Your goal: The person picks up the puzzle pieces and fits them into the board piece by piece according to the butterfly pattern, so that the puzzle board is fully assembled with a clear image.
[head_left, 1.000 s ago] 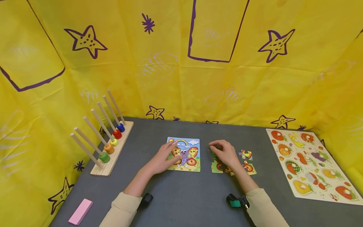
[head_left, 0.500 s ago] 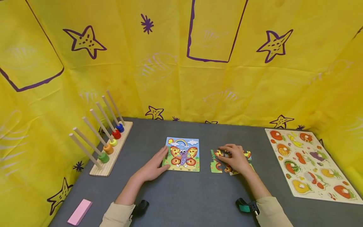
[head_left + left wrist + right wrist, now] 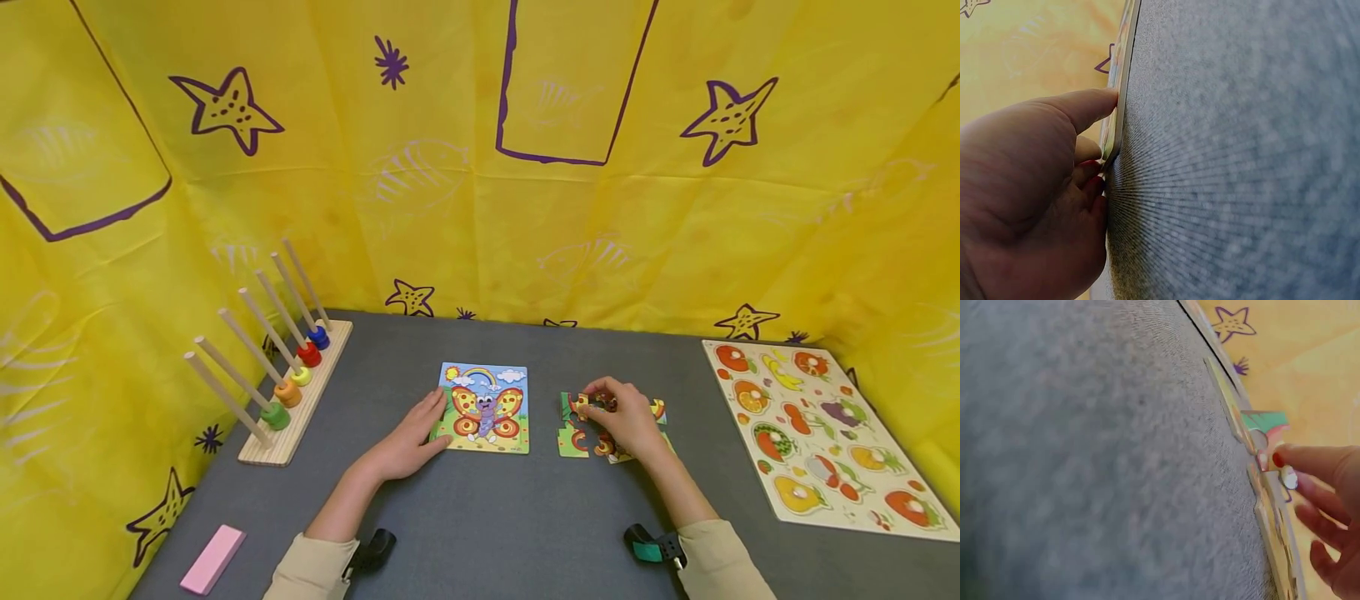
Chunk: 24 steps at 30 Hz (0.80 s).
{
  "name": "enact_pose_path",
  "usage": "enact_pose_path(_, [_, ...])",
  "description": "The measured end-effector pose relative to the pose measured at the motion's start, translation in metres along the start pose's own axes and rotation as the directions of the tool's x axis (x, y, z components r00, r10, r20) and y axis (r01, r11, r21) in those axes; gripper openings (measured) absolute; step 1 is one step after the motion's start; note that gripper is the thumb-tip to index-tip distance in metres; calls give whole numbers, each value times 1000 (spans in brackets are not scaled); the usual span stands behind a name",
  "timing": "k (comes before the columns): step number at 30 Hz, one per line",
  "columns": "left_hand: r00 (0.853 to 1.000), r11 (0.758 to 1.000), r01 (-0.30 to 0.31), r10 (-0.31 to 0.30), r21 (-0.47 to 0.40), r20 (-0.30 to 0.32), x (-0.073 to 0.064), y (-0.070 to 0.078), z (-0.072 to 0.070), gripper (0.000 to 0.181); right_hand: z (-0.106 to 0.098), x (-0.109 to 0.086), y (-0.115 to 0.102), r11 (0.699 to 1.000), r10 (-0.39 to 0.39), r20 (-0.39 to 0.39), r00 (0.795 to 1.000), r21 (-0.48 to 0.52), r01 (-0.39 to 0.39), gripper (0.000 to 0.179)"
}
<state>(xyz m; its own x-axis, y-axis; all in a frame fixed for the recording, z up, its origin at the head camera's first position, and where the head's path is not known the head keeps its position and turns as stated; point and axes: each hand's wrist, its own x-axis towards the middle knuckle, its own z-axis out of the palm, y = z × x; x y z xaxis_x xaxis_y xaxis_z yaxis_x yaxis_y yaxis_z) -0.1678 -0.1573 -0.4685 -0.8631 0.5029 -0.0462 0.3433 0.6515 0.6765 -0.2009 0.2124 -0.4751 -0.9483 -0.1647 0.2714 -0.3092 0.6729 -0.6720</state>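
A square butterfly picture board (image 3: 487,379) lies flat at the middle of the table. My left hand (image 3: 405,442) rests at its lower left corner, fingers along the left side and thumb on the near edge. In the left wrist view the thumb (image 3: 1094,107) touches the board's rim. To the right, my right hand (image 3: 628,417) pinches a jigsaw piece between thumb and fingertips. The right wrist view has this green and red jigsaw piece (image 3: 1269,417) tilted up from the table. Other jigsaw pieces (image 3: 573,446) lie around and partly under that hand.
At the left stands a wooden base (image 3: 285,446) with upright pegs and coloured rings. A pink block (image 3: 213,560) lies near the front left. On the right is a fruit puzzle board (image 3: 817,442). Yellow patterned cloth (image 3: 480,233) hangs behind the table.
My left hand has slid off the butterfly picture to its left side. The right hand has shifted right over the loose pieces and now pinches one, tilting it up.
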Motion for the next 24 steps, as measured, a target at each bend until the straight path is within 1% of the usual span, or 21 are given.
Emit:
enact_pose_path(2, [1000,1000,1,-1,4,5,0,0,0,67,1,1,-4,999,19,-24,1000,49,-18,16])
enact_pose_path(4, [1000,1000,1,-1,4,8,1,-1,0,68,3,3,-8,993,49,-22,999,109,-46,13])
enact_pose_path(7, [1000,1000,7,-7,3,11,1,0,0,68,8,6,-16,975,109,13,994,192,-110,17])
enact_pose_path(10, [1000,1000,15,-15,5,16,1,0,0,68,17,11,-25,950,157,61,986,263,-168,20])
enact_pose_path(12, [1000,1000,19,-19,7,20,1,-1,0,68,25,14,-34,931,175,93,980,307,-196,21])
enact_pose_path(16, [1000,1000,12,-12,13,22,1,-2,0,68,45,21,-53,904,164,138,977,376,-205,19])
enact_pose_path(17, [1000,1000,7,-7,15,21,2,-2,0,68,50,23,-59,902,159,148,976,380,-204,19])
enact_pose_path(20, [1000,1000,-5,5,17,20,2,-2,0,69,65,28,-74,913,133,155,979,364,-181,16])
enact_pose_path(22, [1000,1000,-8,8,11,19,2,-3,0,70,75,31,-82,923,124,158,980,344,-172,14])
enact_pose_path(24, [1000,1000,-6,6,8,21,2,-3,0,70,84,33,-89,926,125,166,978,336,-175,14])
